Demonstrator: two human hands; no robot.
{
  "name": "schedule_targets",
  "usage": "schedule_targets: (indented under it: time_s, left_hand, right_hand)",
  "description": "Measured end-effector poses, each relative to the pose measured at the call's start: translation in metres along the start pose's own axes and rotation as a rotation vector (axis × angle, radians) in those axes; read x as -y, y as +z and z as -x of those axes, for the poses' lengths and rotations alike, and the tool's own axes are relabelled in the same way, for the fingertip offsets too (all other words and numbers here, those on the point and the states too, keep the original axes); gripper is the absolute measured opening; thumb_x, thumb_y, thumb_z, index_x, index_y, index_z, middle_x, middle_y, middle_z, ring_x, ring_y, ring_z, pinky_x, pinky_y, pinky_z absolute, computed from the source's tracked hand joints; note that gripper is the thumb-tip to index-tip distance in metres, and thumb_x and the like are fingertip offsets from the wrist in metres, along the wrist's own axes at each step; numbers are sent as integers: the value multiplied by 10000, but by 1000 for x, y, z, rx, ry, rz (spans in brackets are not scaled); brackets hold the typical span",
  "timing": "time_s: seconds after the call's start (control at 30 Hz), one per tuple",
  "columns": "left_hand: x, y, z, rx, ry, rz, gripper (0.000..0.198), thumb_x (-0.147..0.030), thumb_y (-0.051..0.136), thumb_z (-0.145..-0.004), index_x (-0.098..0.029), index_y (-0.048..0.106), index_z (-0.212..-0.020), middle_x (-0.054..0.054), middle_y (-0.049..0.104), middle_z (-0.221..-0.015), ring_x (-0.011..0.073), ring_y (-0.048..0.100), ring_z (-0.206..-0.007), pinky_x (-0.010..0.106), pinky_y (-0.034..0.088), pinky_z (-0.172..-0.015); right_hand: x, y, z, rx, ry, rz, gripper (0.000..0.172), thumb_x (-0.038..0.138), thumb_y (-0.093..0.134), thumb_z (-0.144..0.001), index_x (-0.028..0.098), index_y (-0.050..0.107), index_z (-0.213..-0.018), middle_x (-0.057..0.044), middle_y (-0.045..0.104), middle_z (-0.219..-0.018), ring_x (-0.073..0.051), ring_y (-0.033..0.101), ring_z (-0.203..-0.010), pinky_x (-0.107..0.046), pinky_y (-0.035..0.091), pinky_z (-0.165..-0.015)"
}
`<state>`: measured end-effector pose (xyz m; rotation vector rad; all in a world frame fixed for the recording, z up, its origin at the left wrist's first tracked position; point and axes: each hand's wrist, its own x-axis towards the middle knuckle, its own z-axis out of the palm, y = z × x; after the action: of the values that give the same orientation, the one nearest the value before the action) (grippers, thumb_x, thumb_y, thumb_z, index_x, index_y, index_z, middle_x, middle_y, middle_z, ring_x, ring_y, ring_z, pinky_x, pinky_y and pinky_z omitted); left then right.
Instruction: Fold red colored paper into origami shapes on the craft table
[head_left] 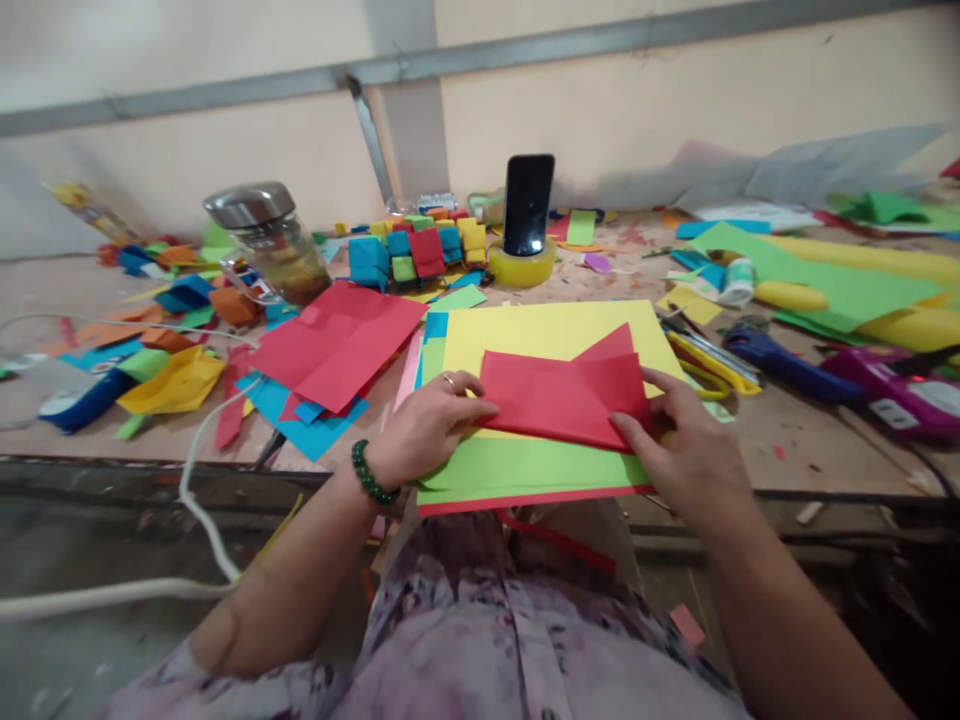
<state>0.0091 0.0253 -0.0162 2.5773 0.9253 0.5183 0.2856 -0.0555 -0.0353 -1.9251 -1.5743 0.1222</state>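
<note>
The left hand's [431, 420] fingers [469, 392] lie together and flat, their tips pressing down the left edge of a folded red paper [562, 395]. One of them wears a ring, and a green bead bracelet [371, 475] circles the wrist. The right hand [686, 440] has thumb and forefinger spread along the paper's right edge, thumb at the near corner and forefinger at the far one; its other fingers are hidden. Under both hands the paper rests on a yellow sheet [547, 335], which sits on a green sheet [525, 465] at the worktop's [810, 440] near edge. Just beyond the right fingers lie yellow-handled scissors [705, 360]. Left of the left fingers is a loose red sheet [337, 345] and farther off a glass jar [262, 240]. Straight ahead, well apart, a phone [527, 205] stands in a tape roll [521, 265].
</note>
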Motion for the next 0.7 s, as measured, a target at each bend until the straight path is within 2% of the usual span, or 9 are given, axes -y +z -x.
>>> schedule_targets:
  time_s: [0.1, 0.3, 0.43, 0.7]
  left_hand:
    - [-1, 1, 10, 9, 81, -64, 347, -86, 428, -914, -185, 672, -1141, 86, 652, -1191, 224, 562, -1074, 360, 474, -923]
    - [-4, 1, 23, 21, 69, -72, 437, -33, 382, -892, -145, 590, -1259, 84, 604, -1306, 207, 530, -1169, 369, 452, -1015]
    - [-16, -2, 27, 73, 72, -154, 467, -89, 414, -888, -112, 511, -1344, 111, 537, -1381, 219, 478, -1248, 387, 397, -1077]
    - [-34, 1, 33, 107, -14, -324, 426, -283, 428, -937, -207, 526, -1345, 102, 465, -1444, 312, 402, -1311, 525, 354, -1060]
  right_hand:
    - [0, 1, -1, -5, 0, 18, 563, 434, 561, -818, 151, 508, -1301, -81, 634, -821, -244, 594, -750, -360, 451, -678]
    - [-1, 2, -1, -23, -13, 26, 557, 440, 563, -812, 161, 516, -1292, -74, 628, -815, -246, 595, -766, -355, 452, -680]
    - [-3, 3, -1, -37, -20, 6, 563, 426, 587, -798, 146, 526, -1283, -59, 621, -780, -236, 596, -743, -354, 453, -685]
    - [1, -1, 0, -24, -10, -50, 553, 387, 599, -799, 134, 521, -1285, -49, 610, -772, -226, 589, -734, -354, 458, -681]
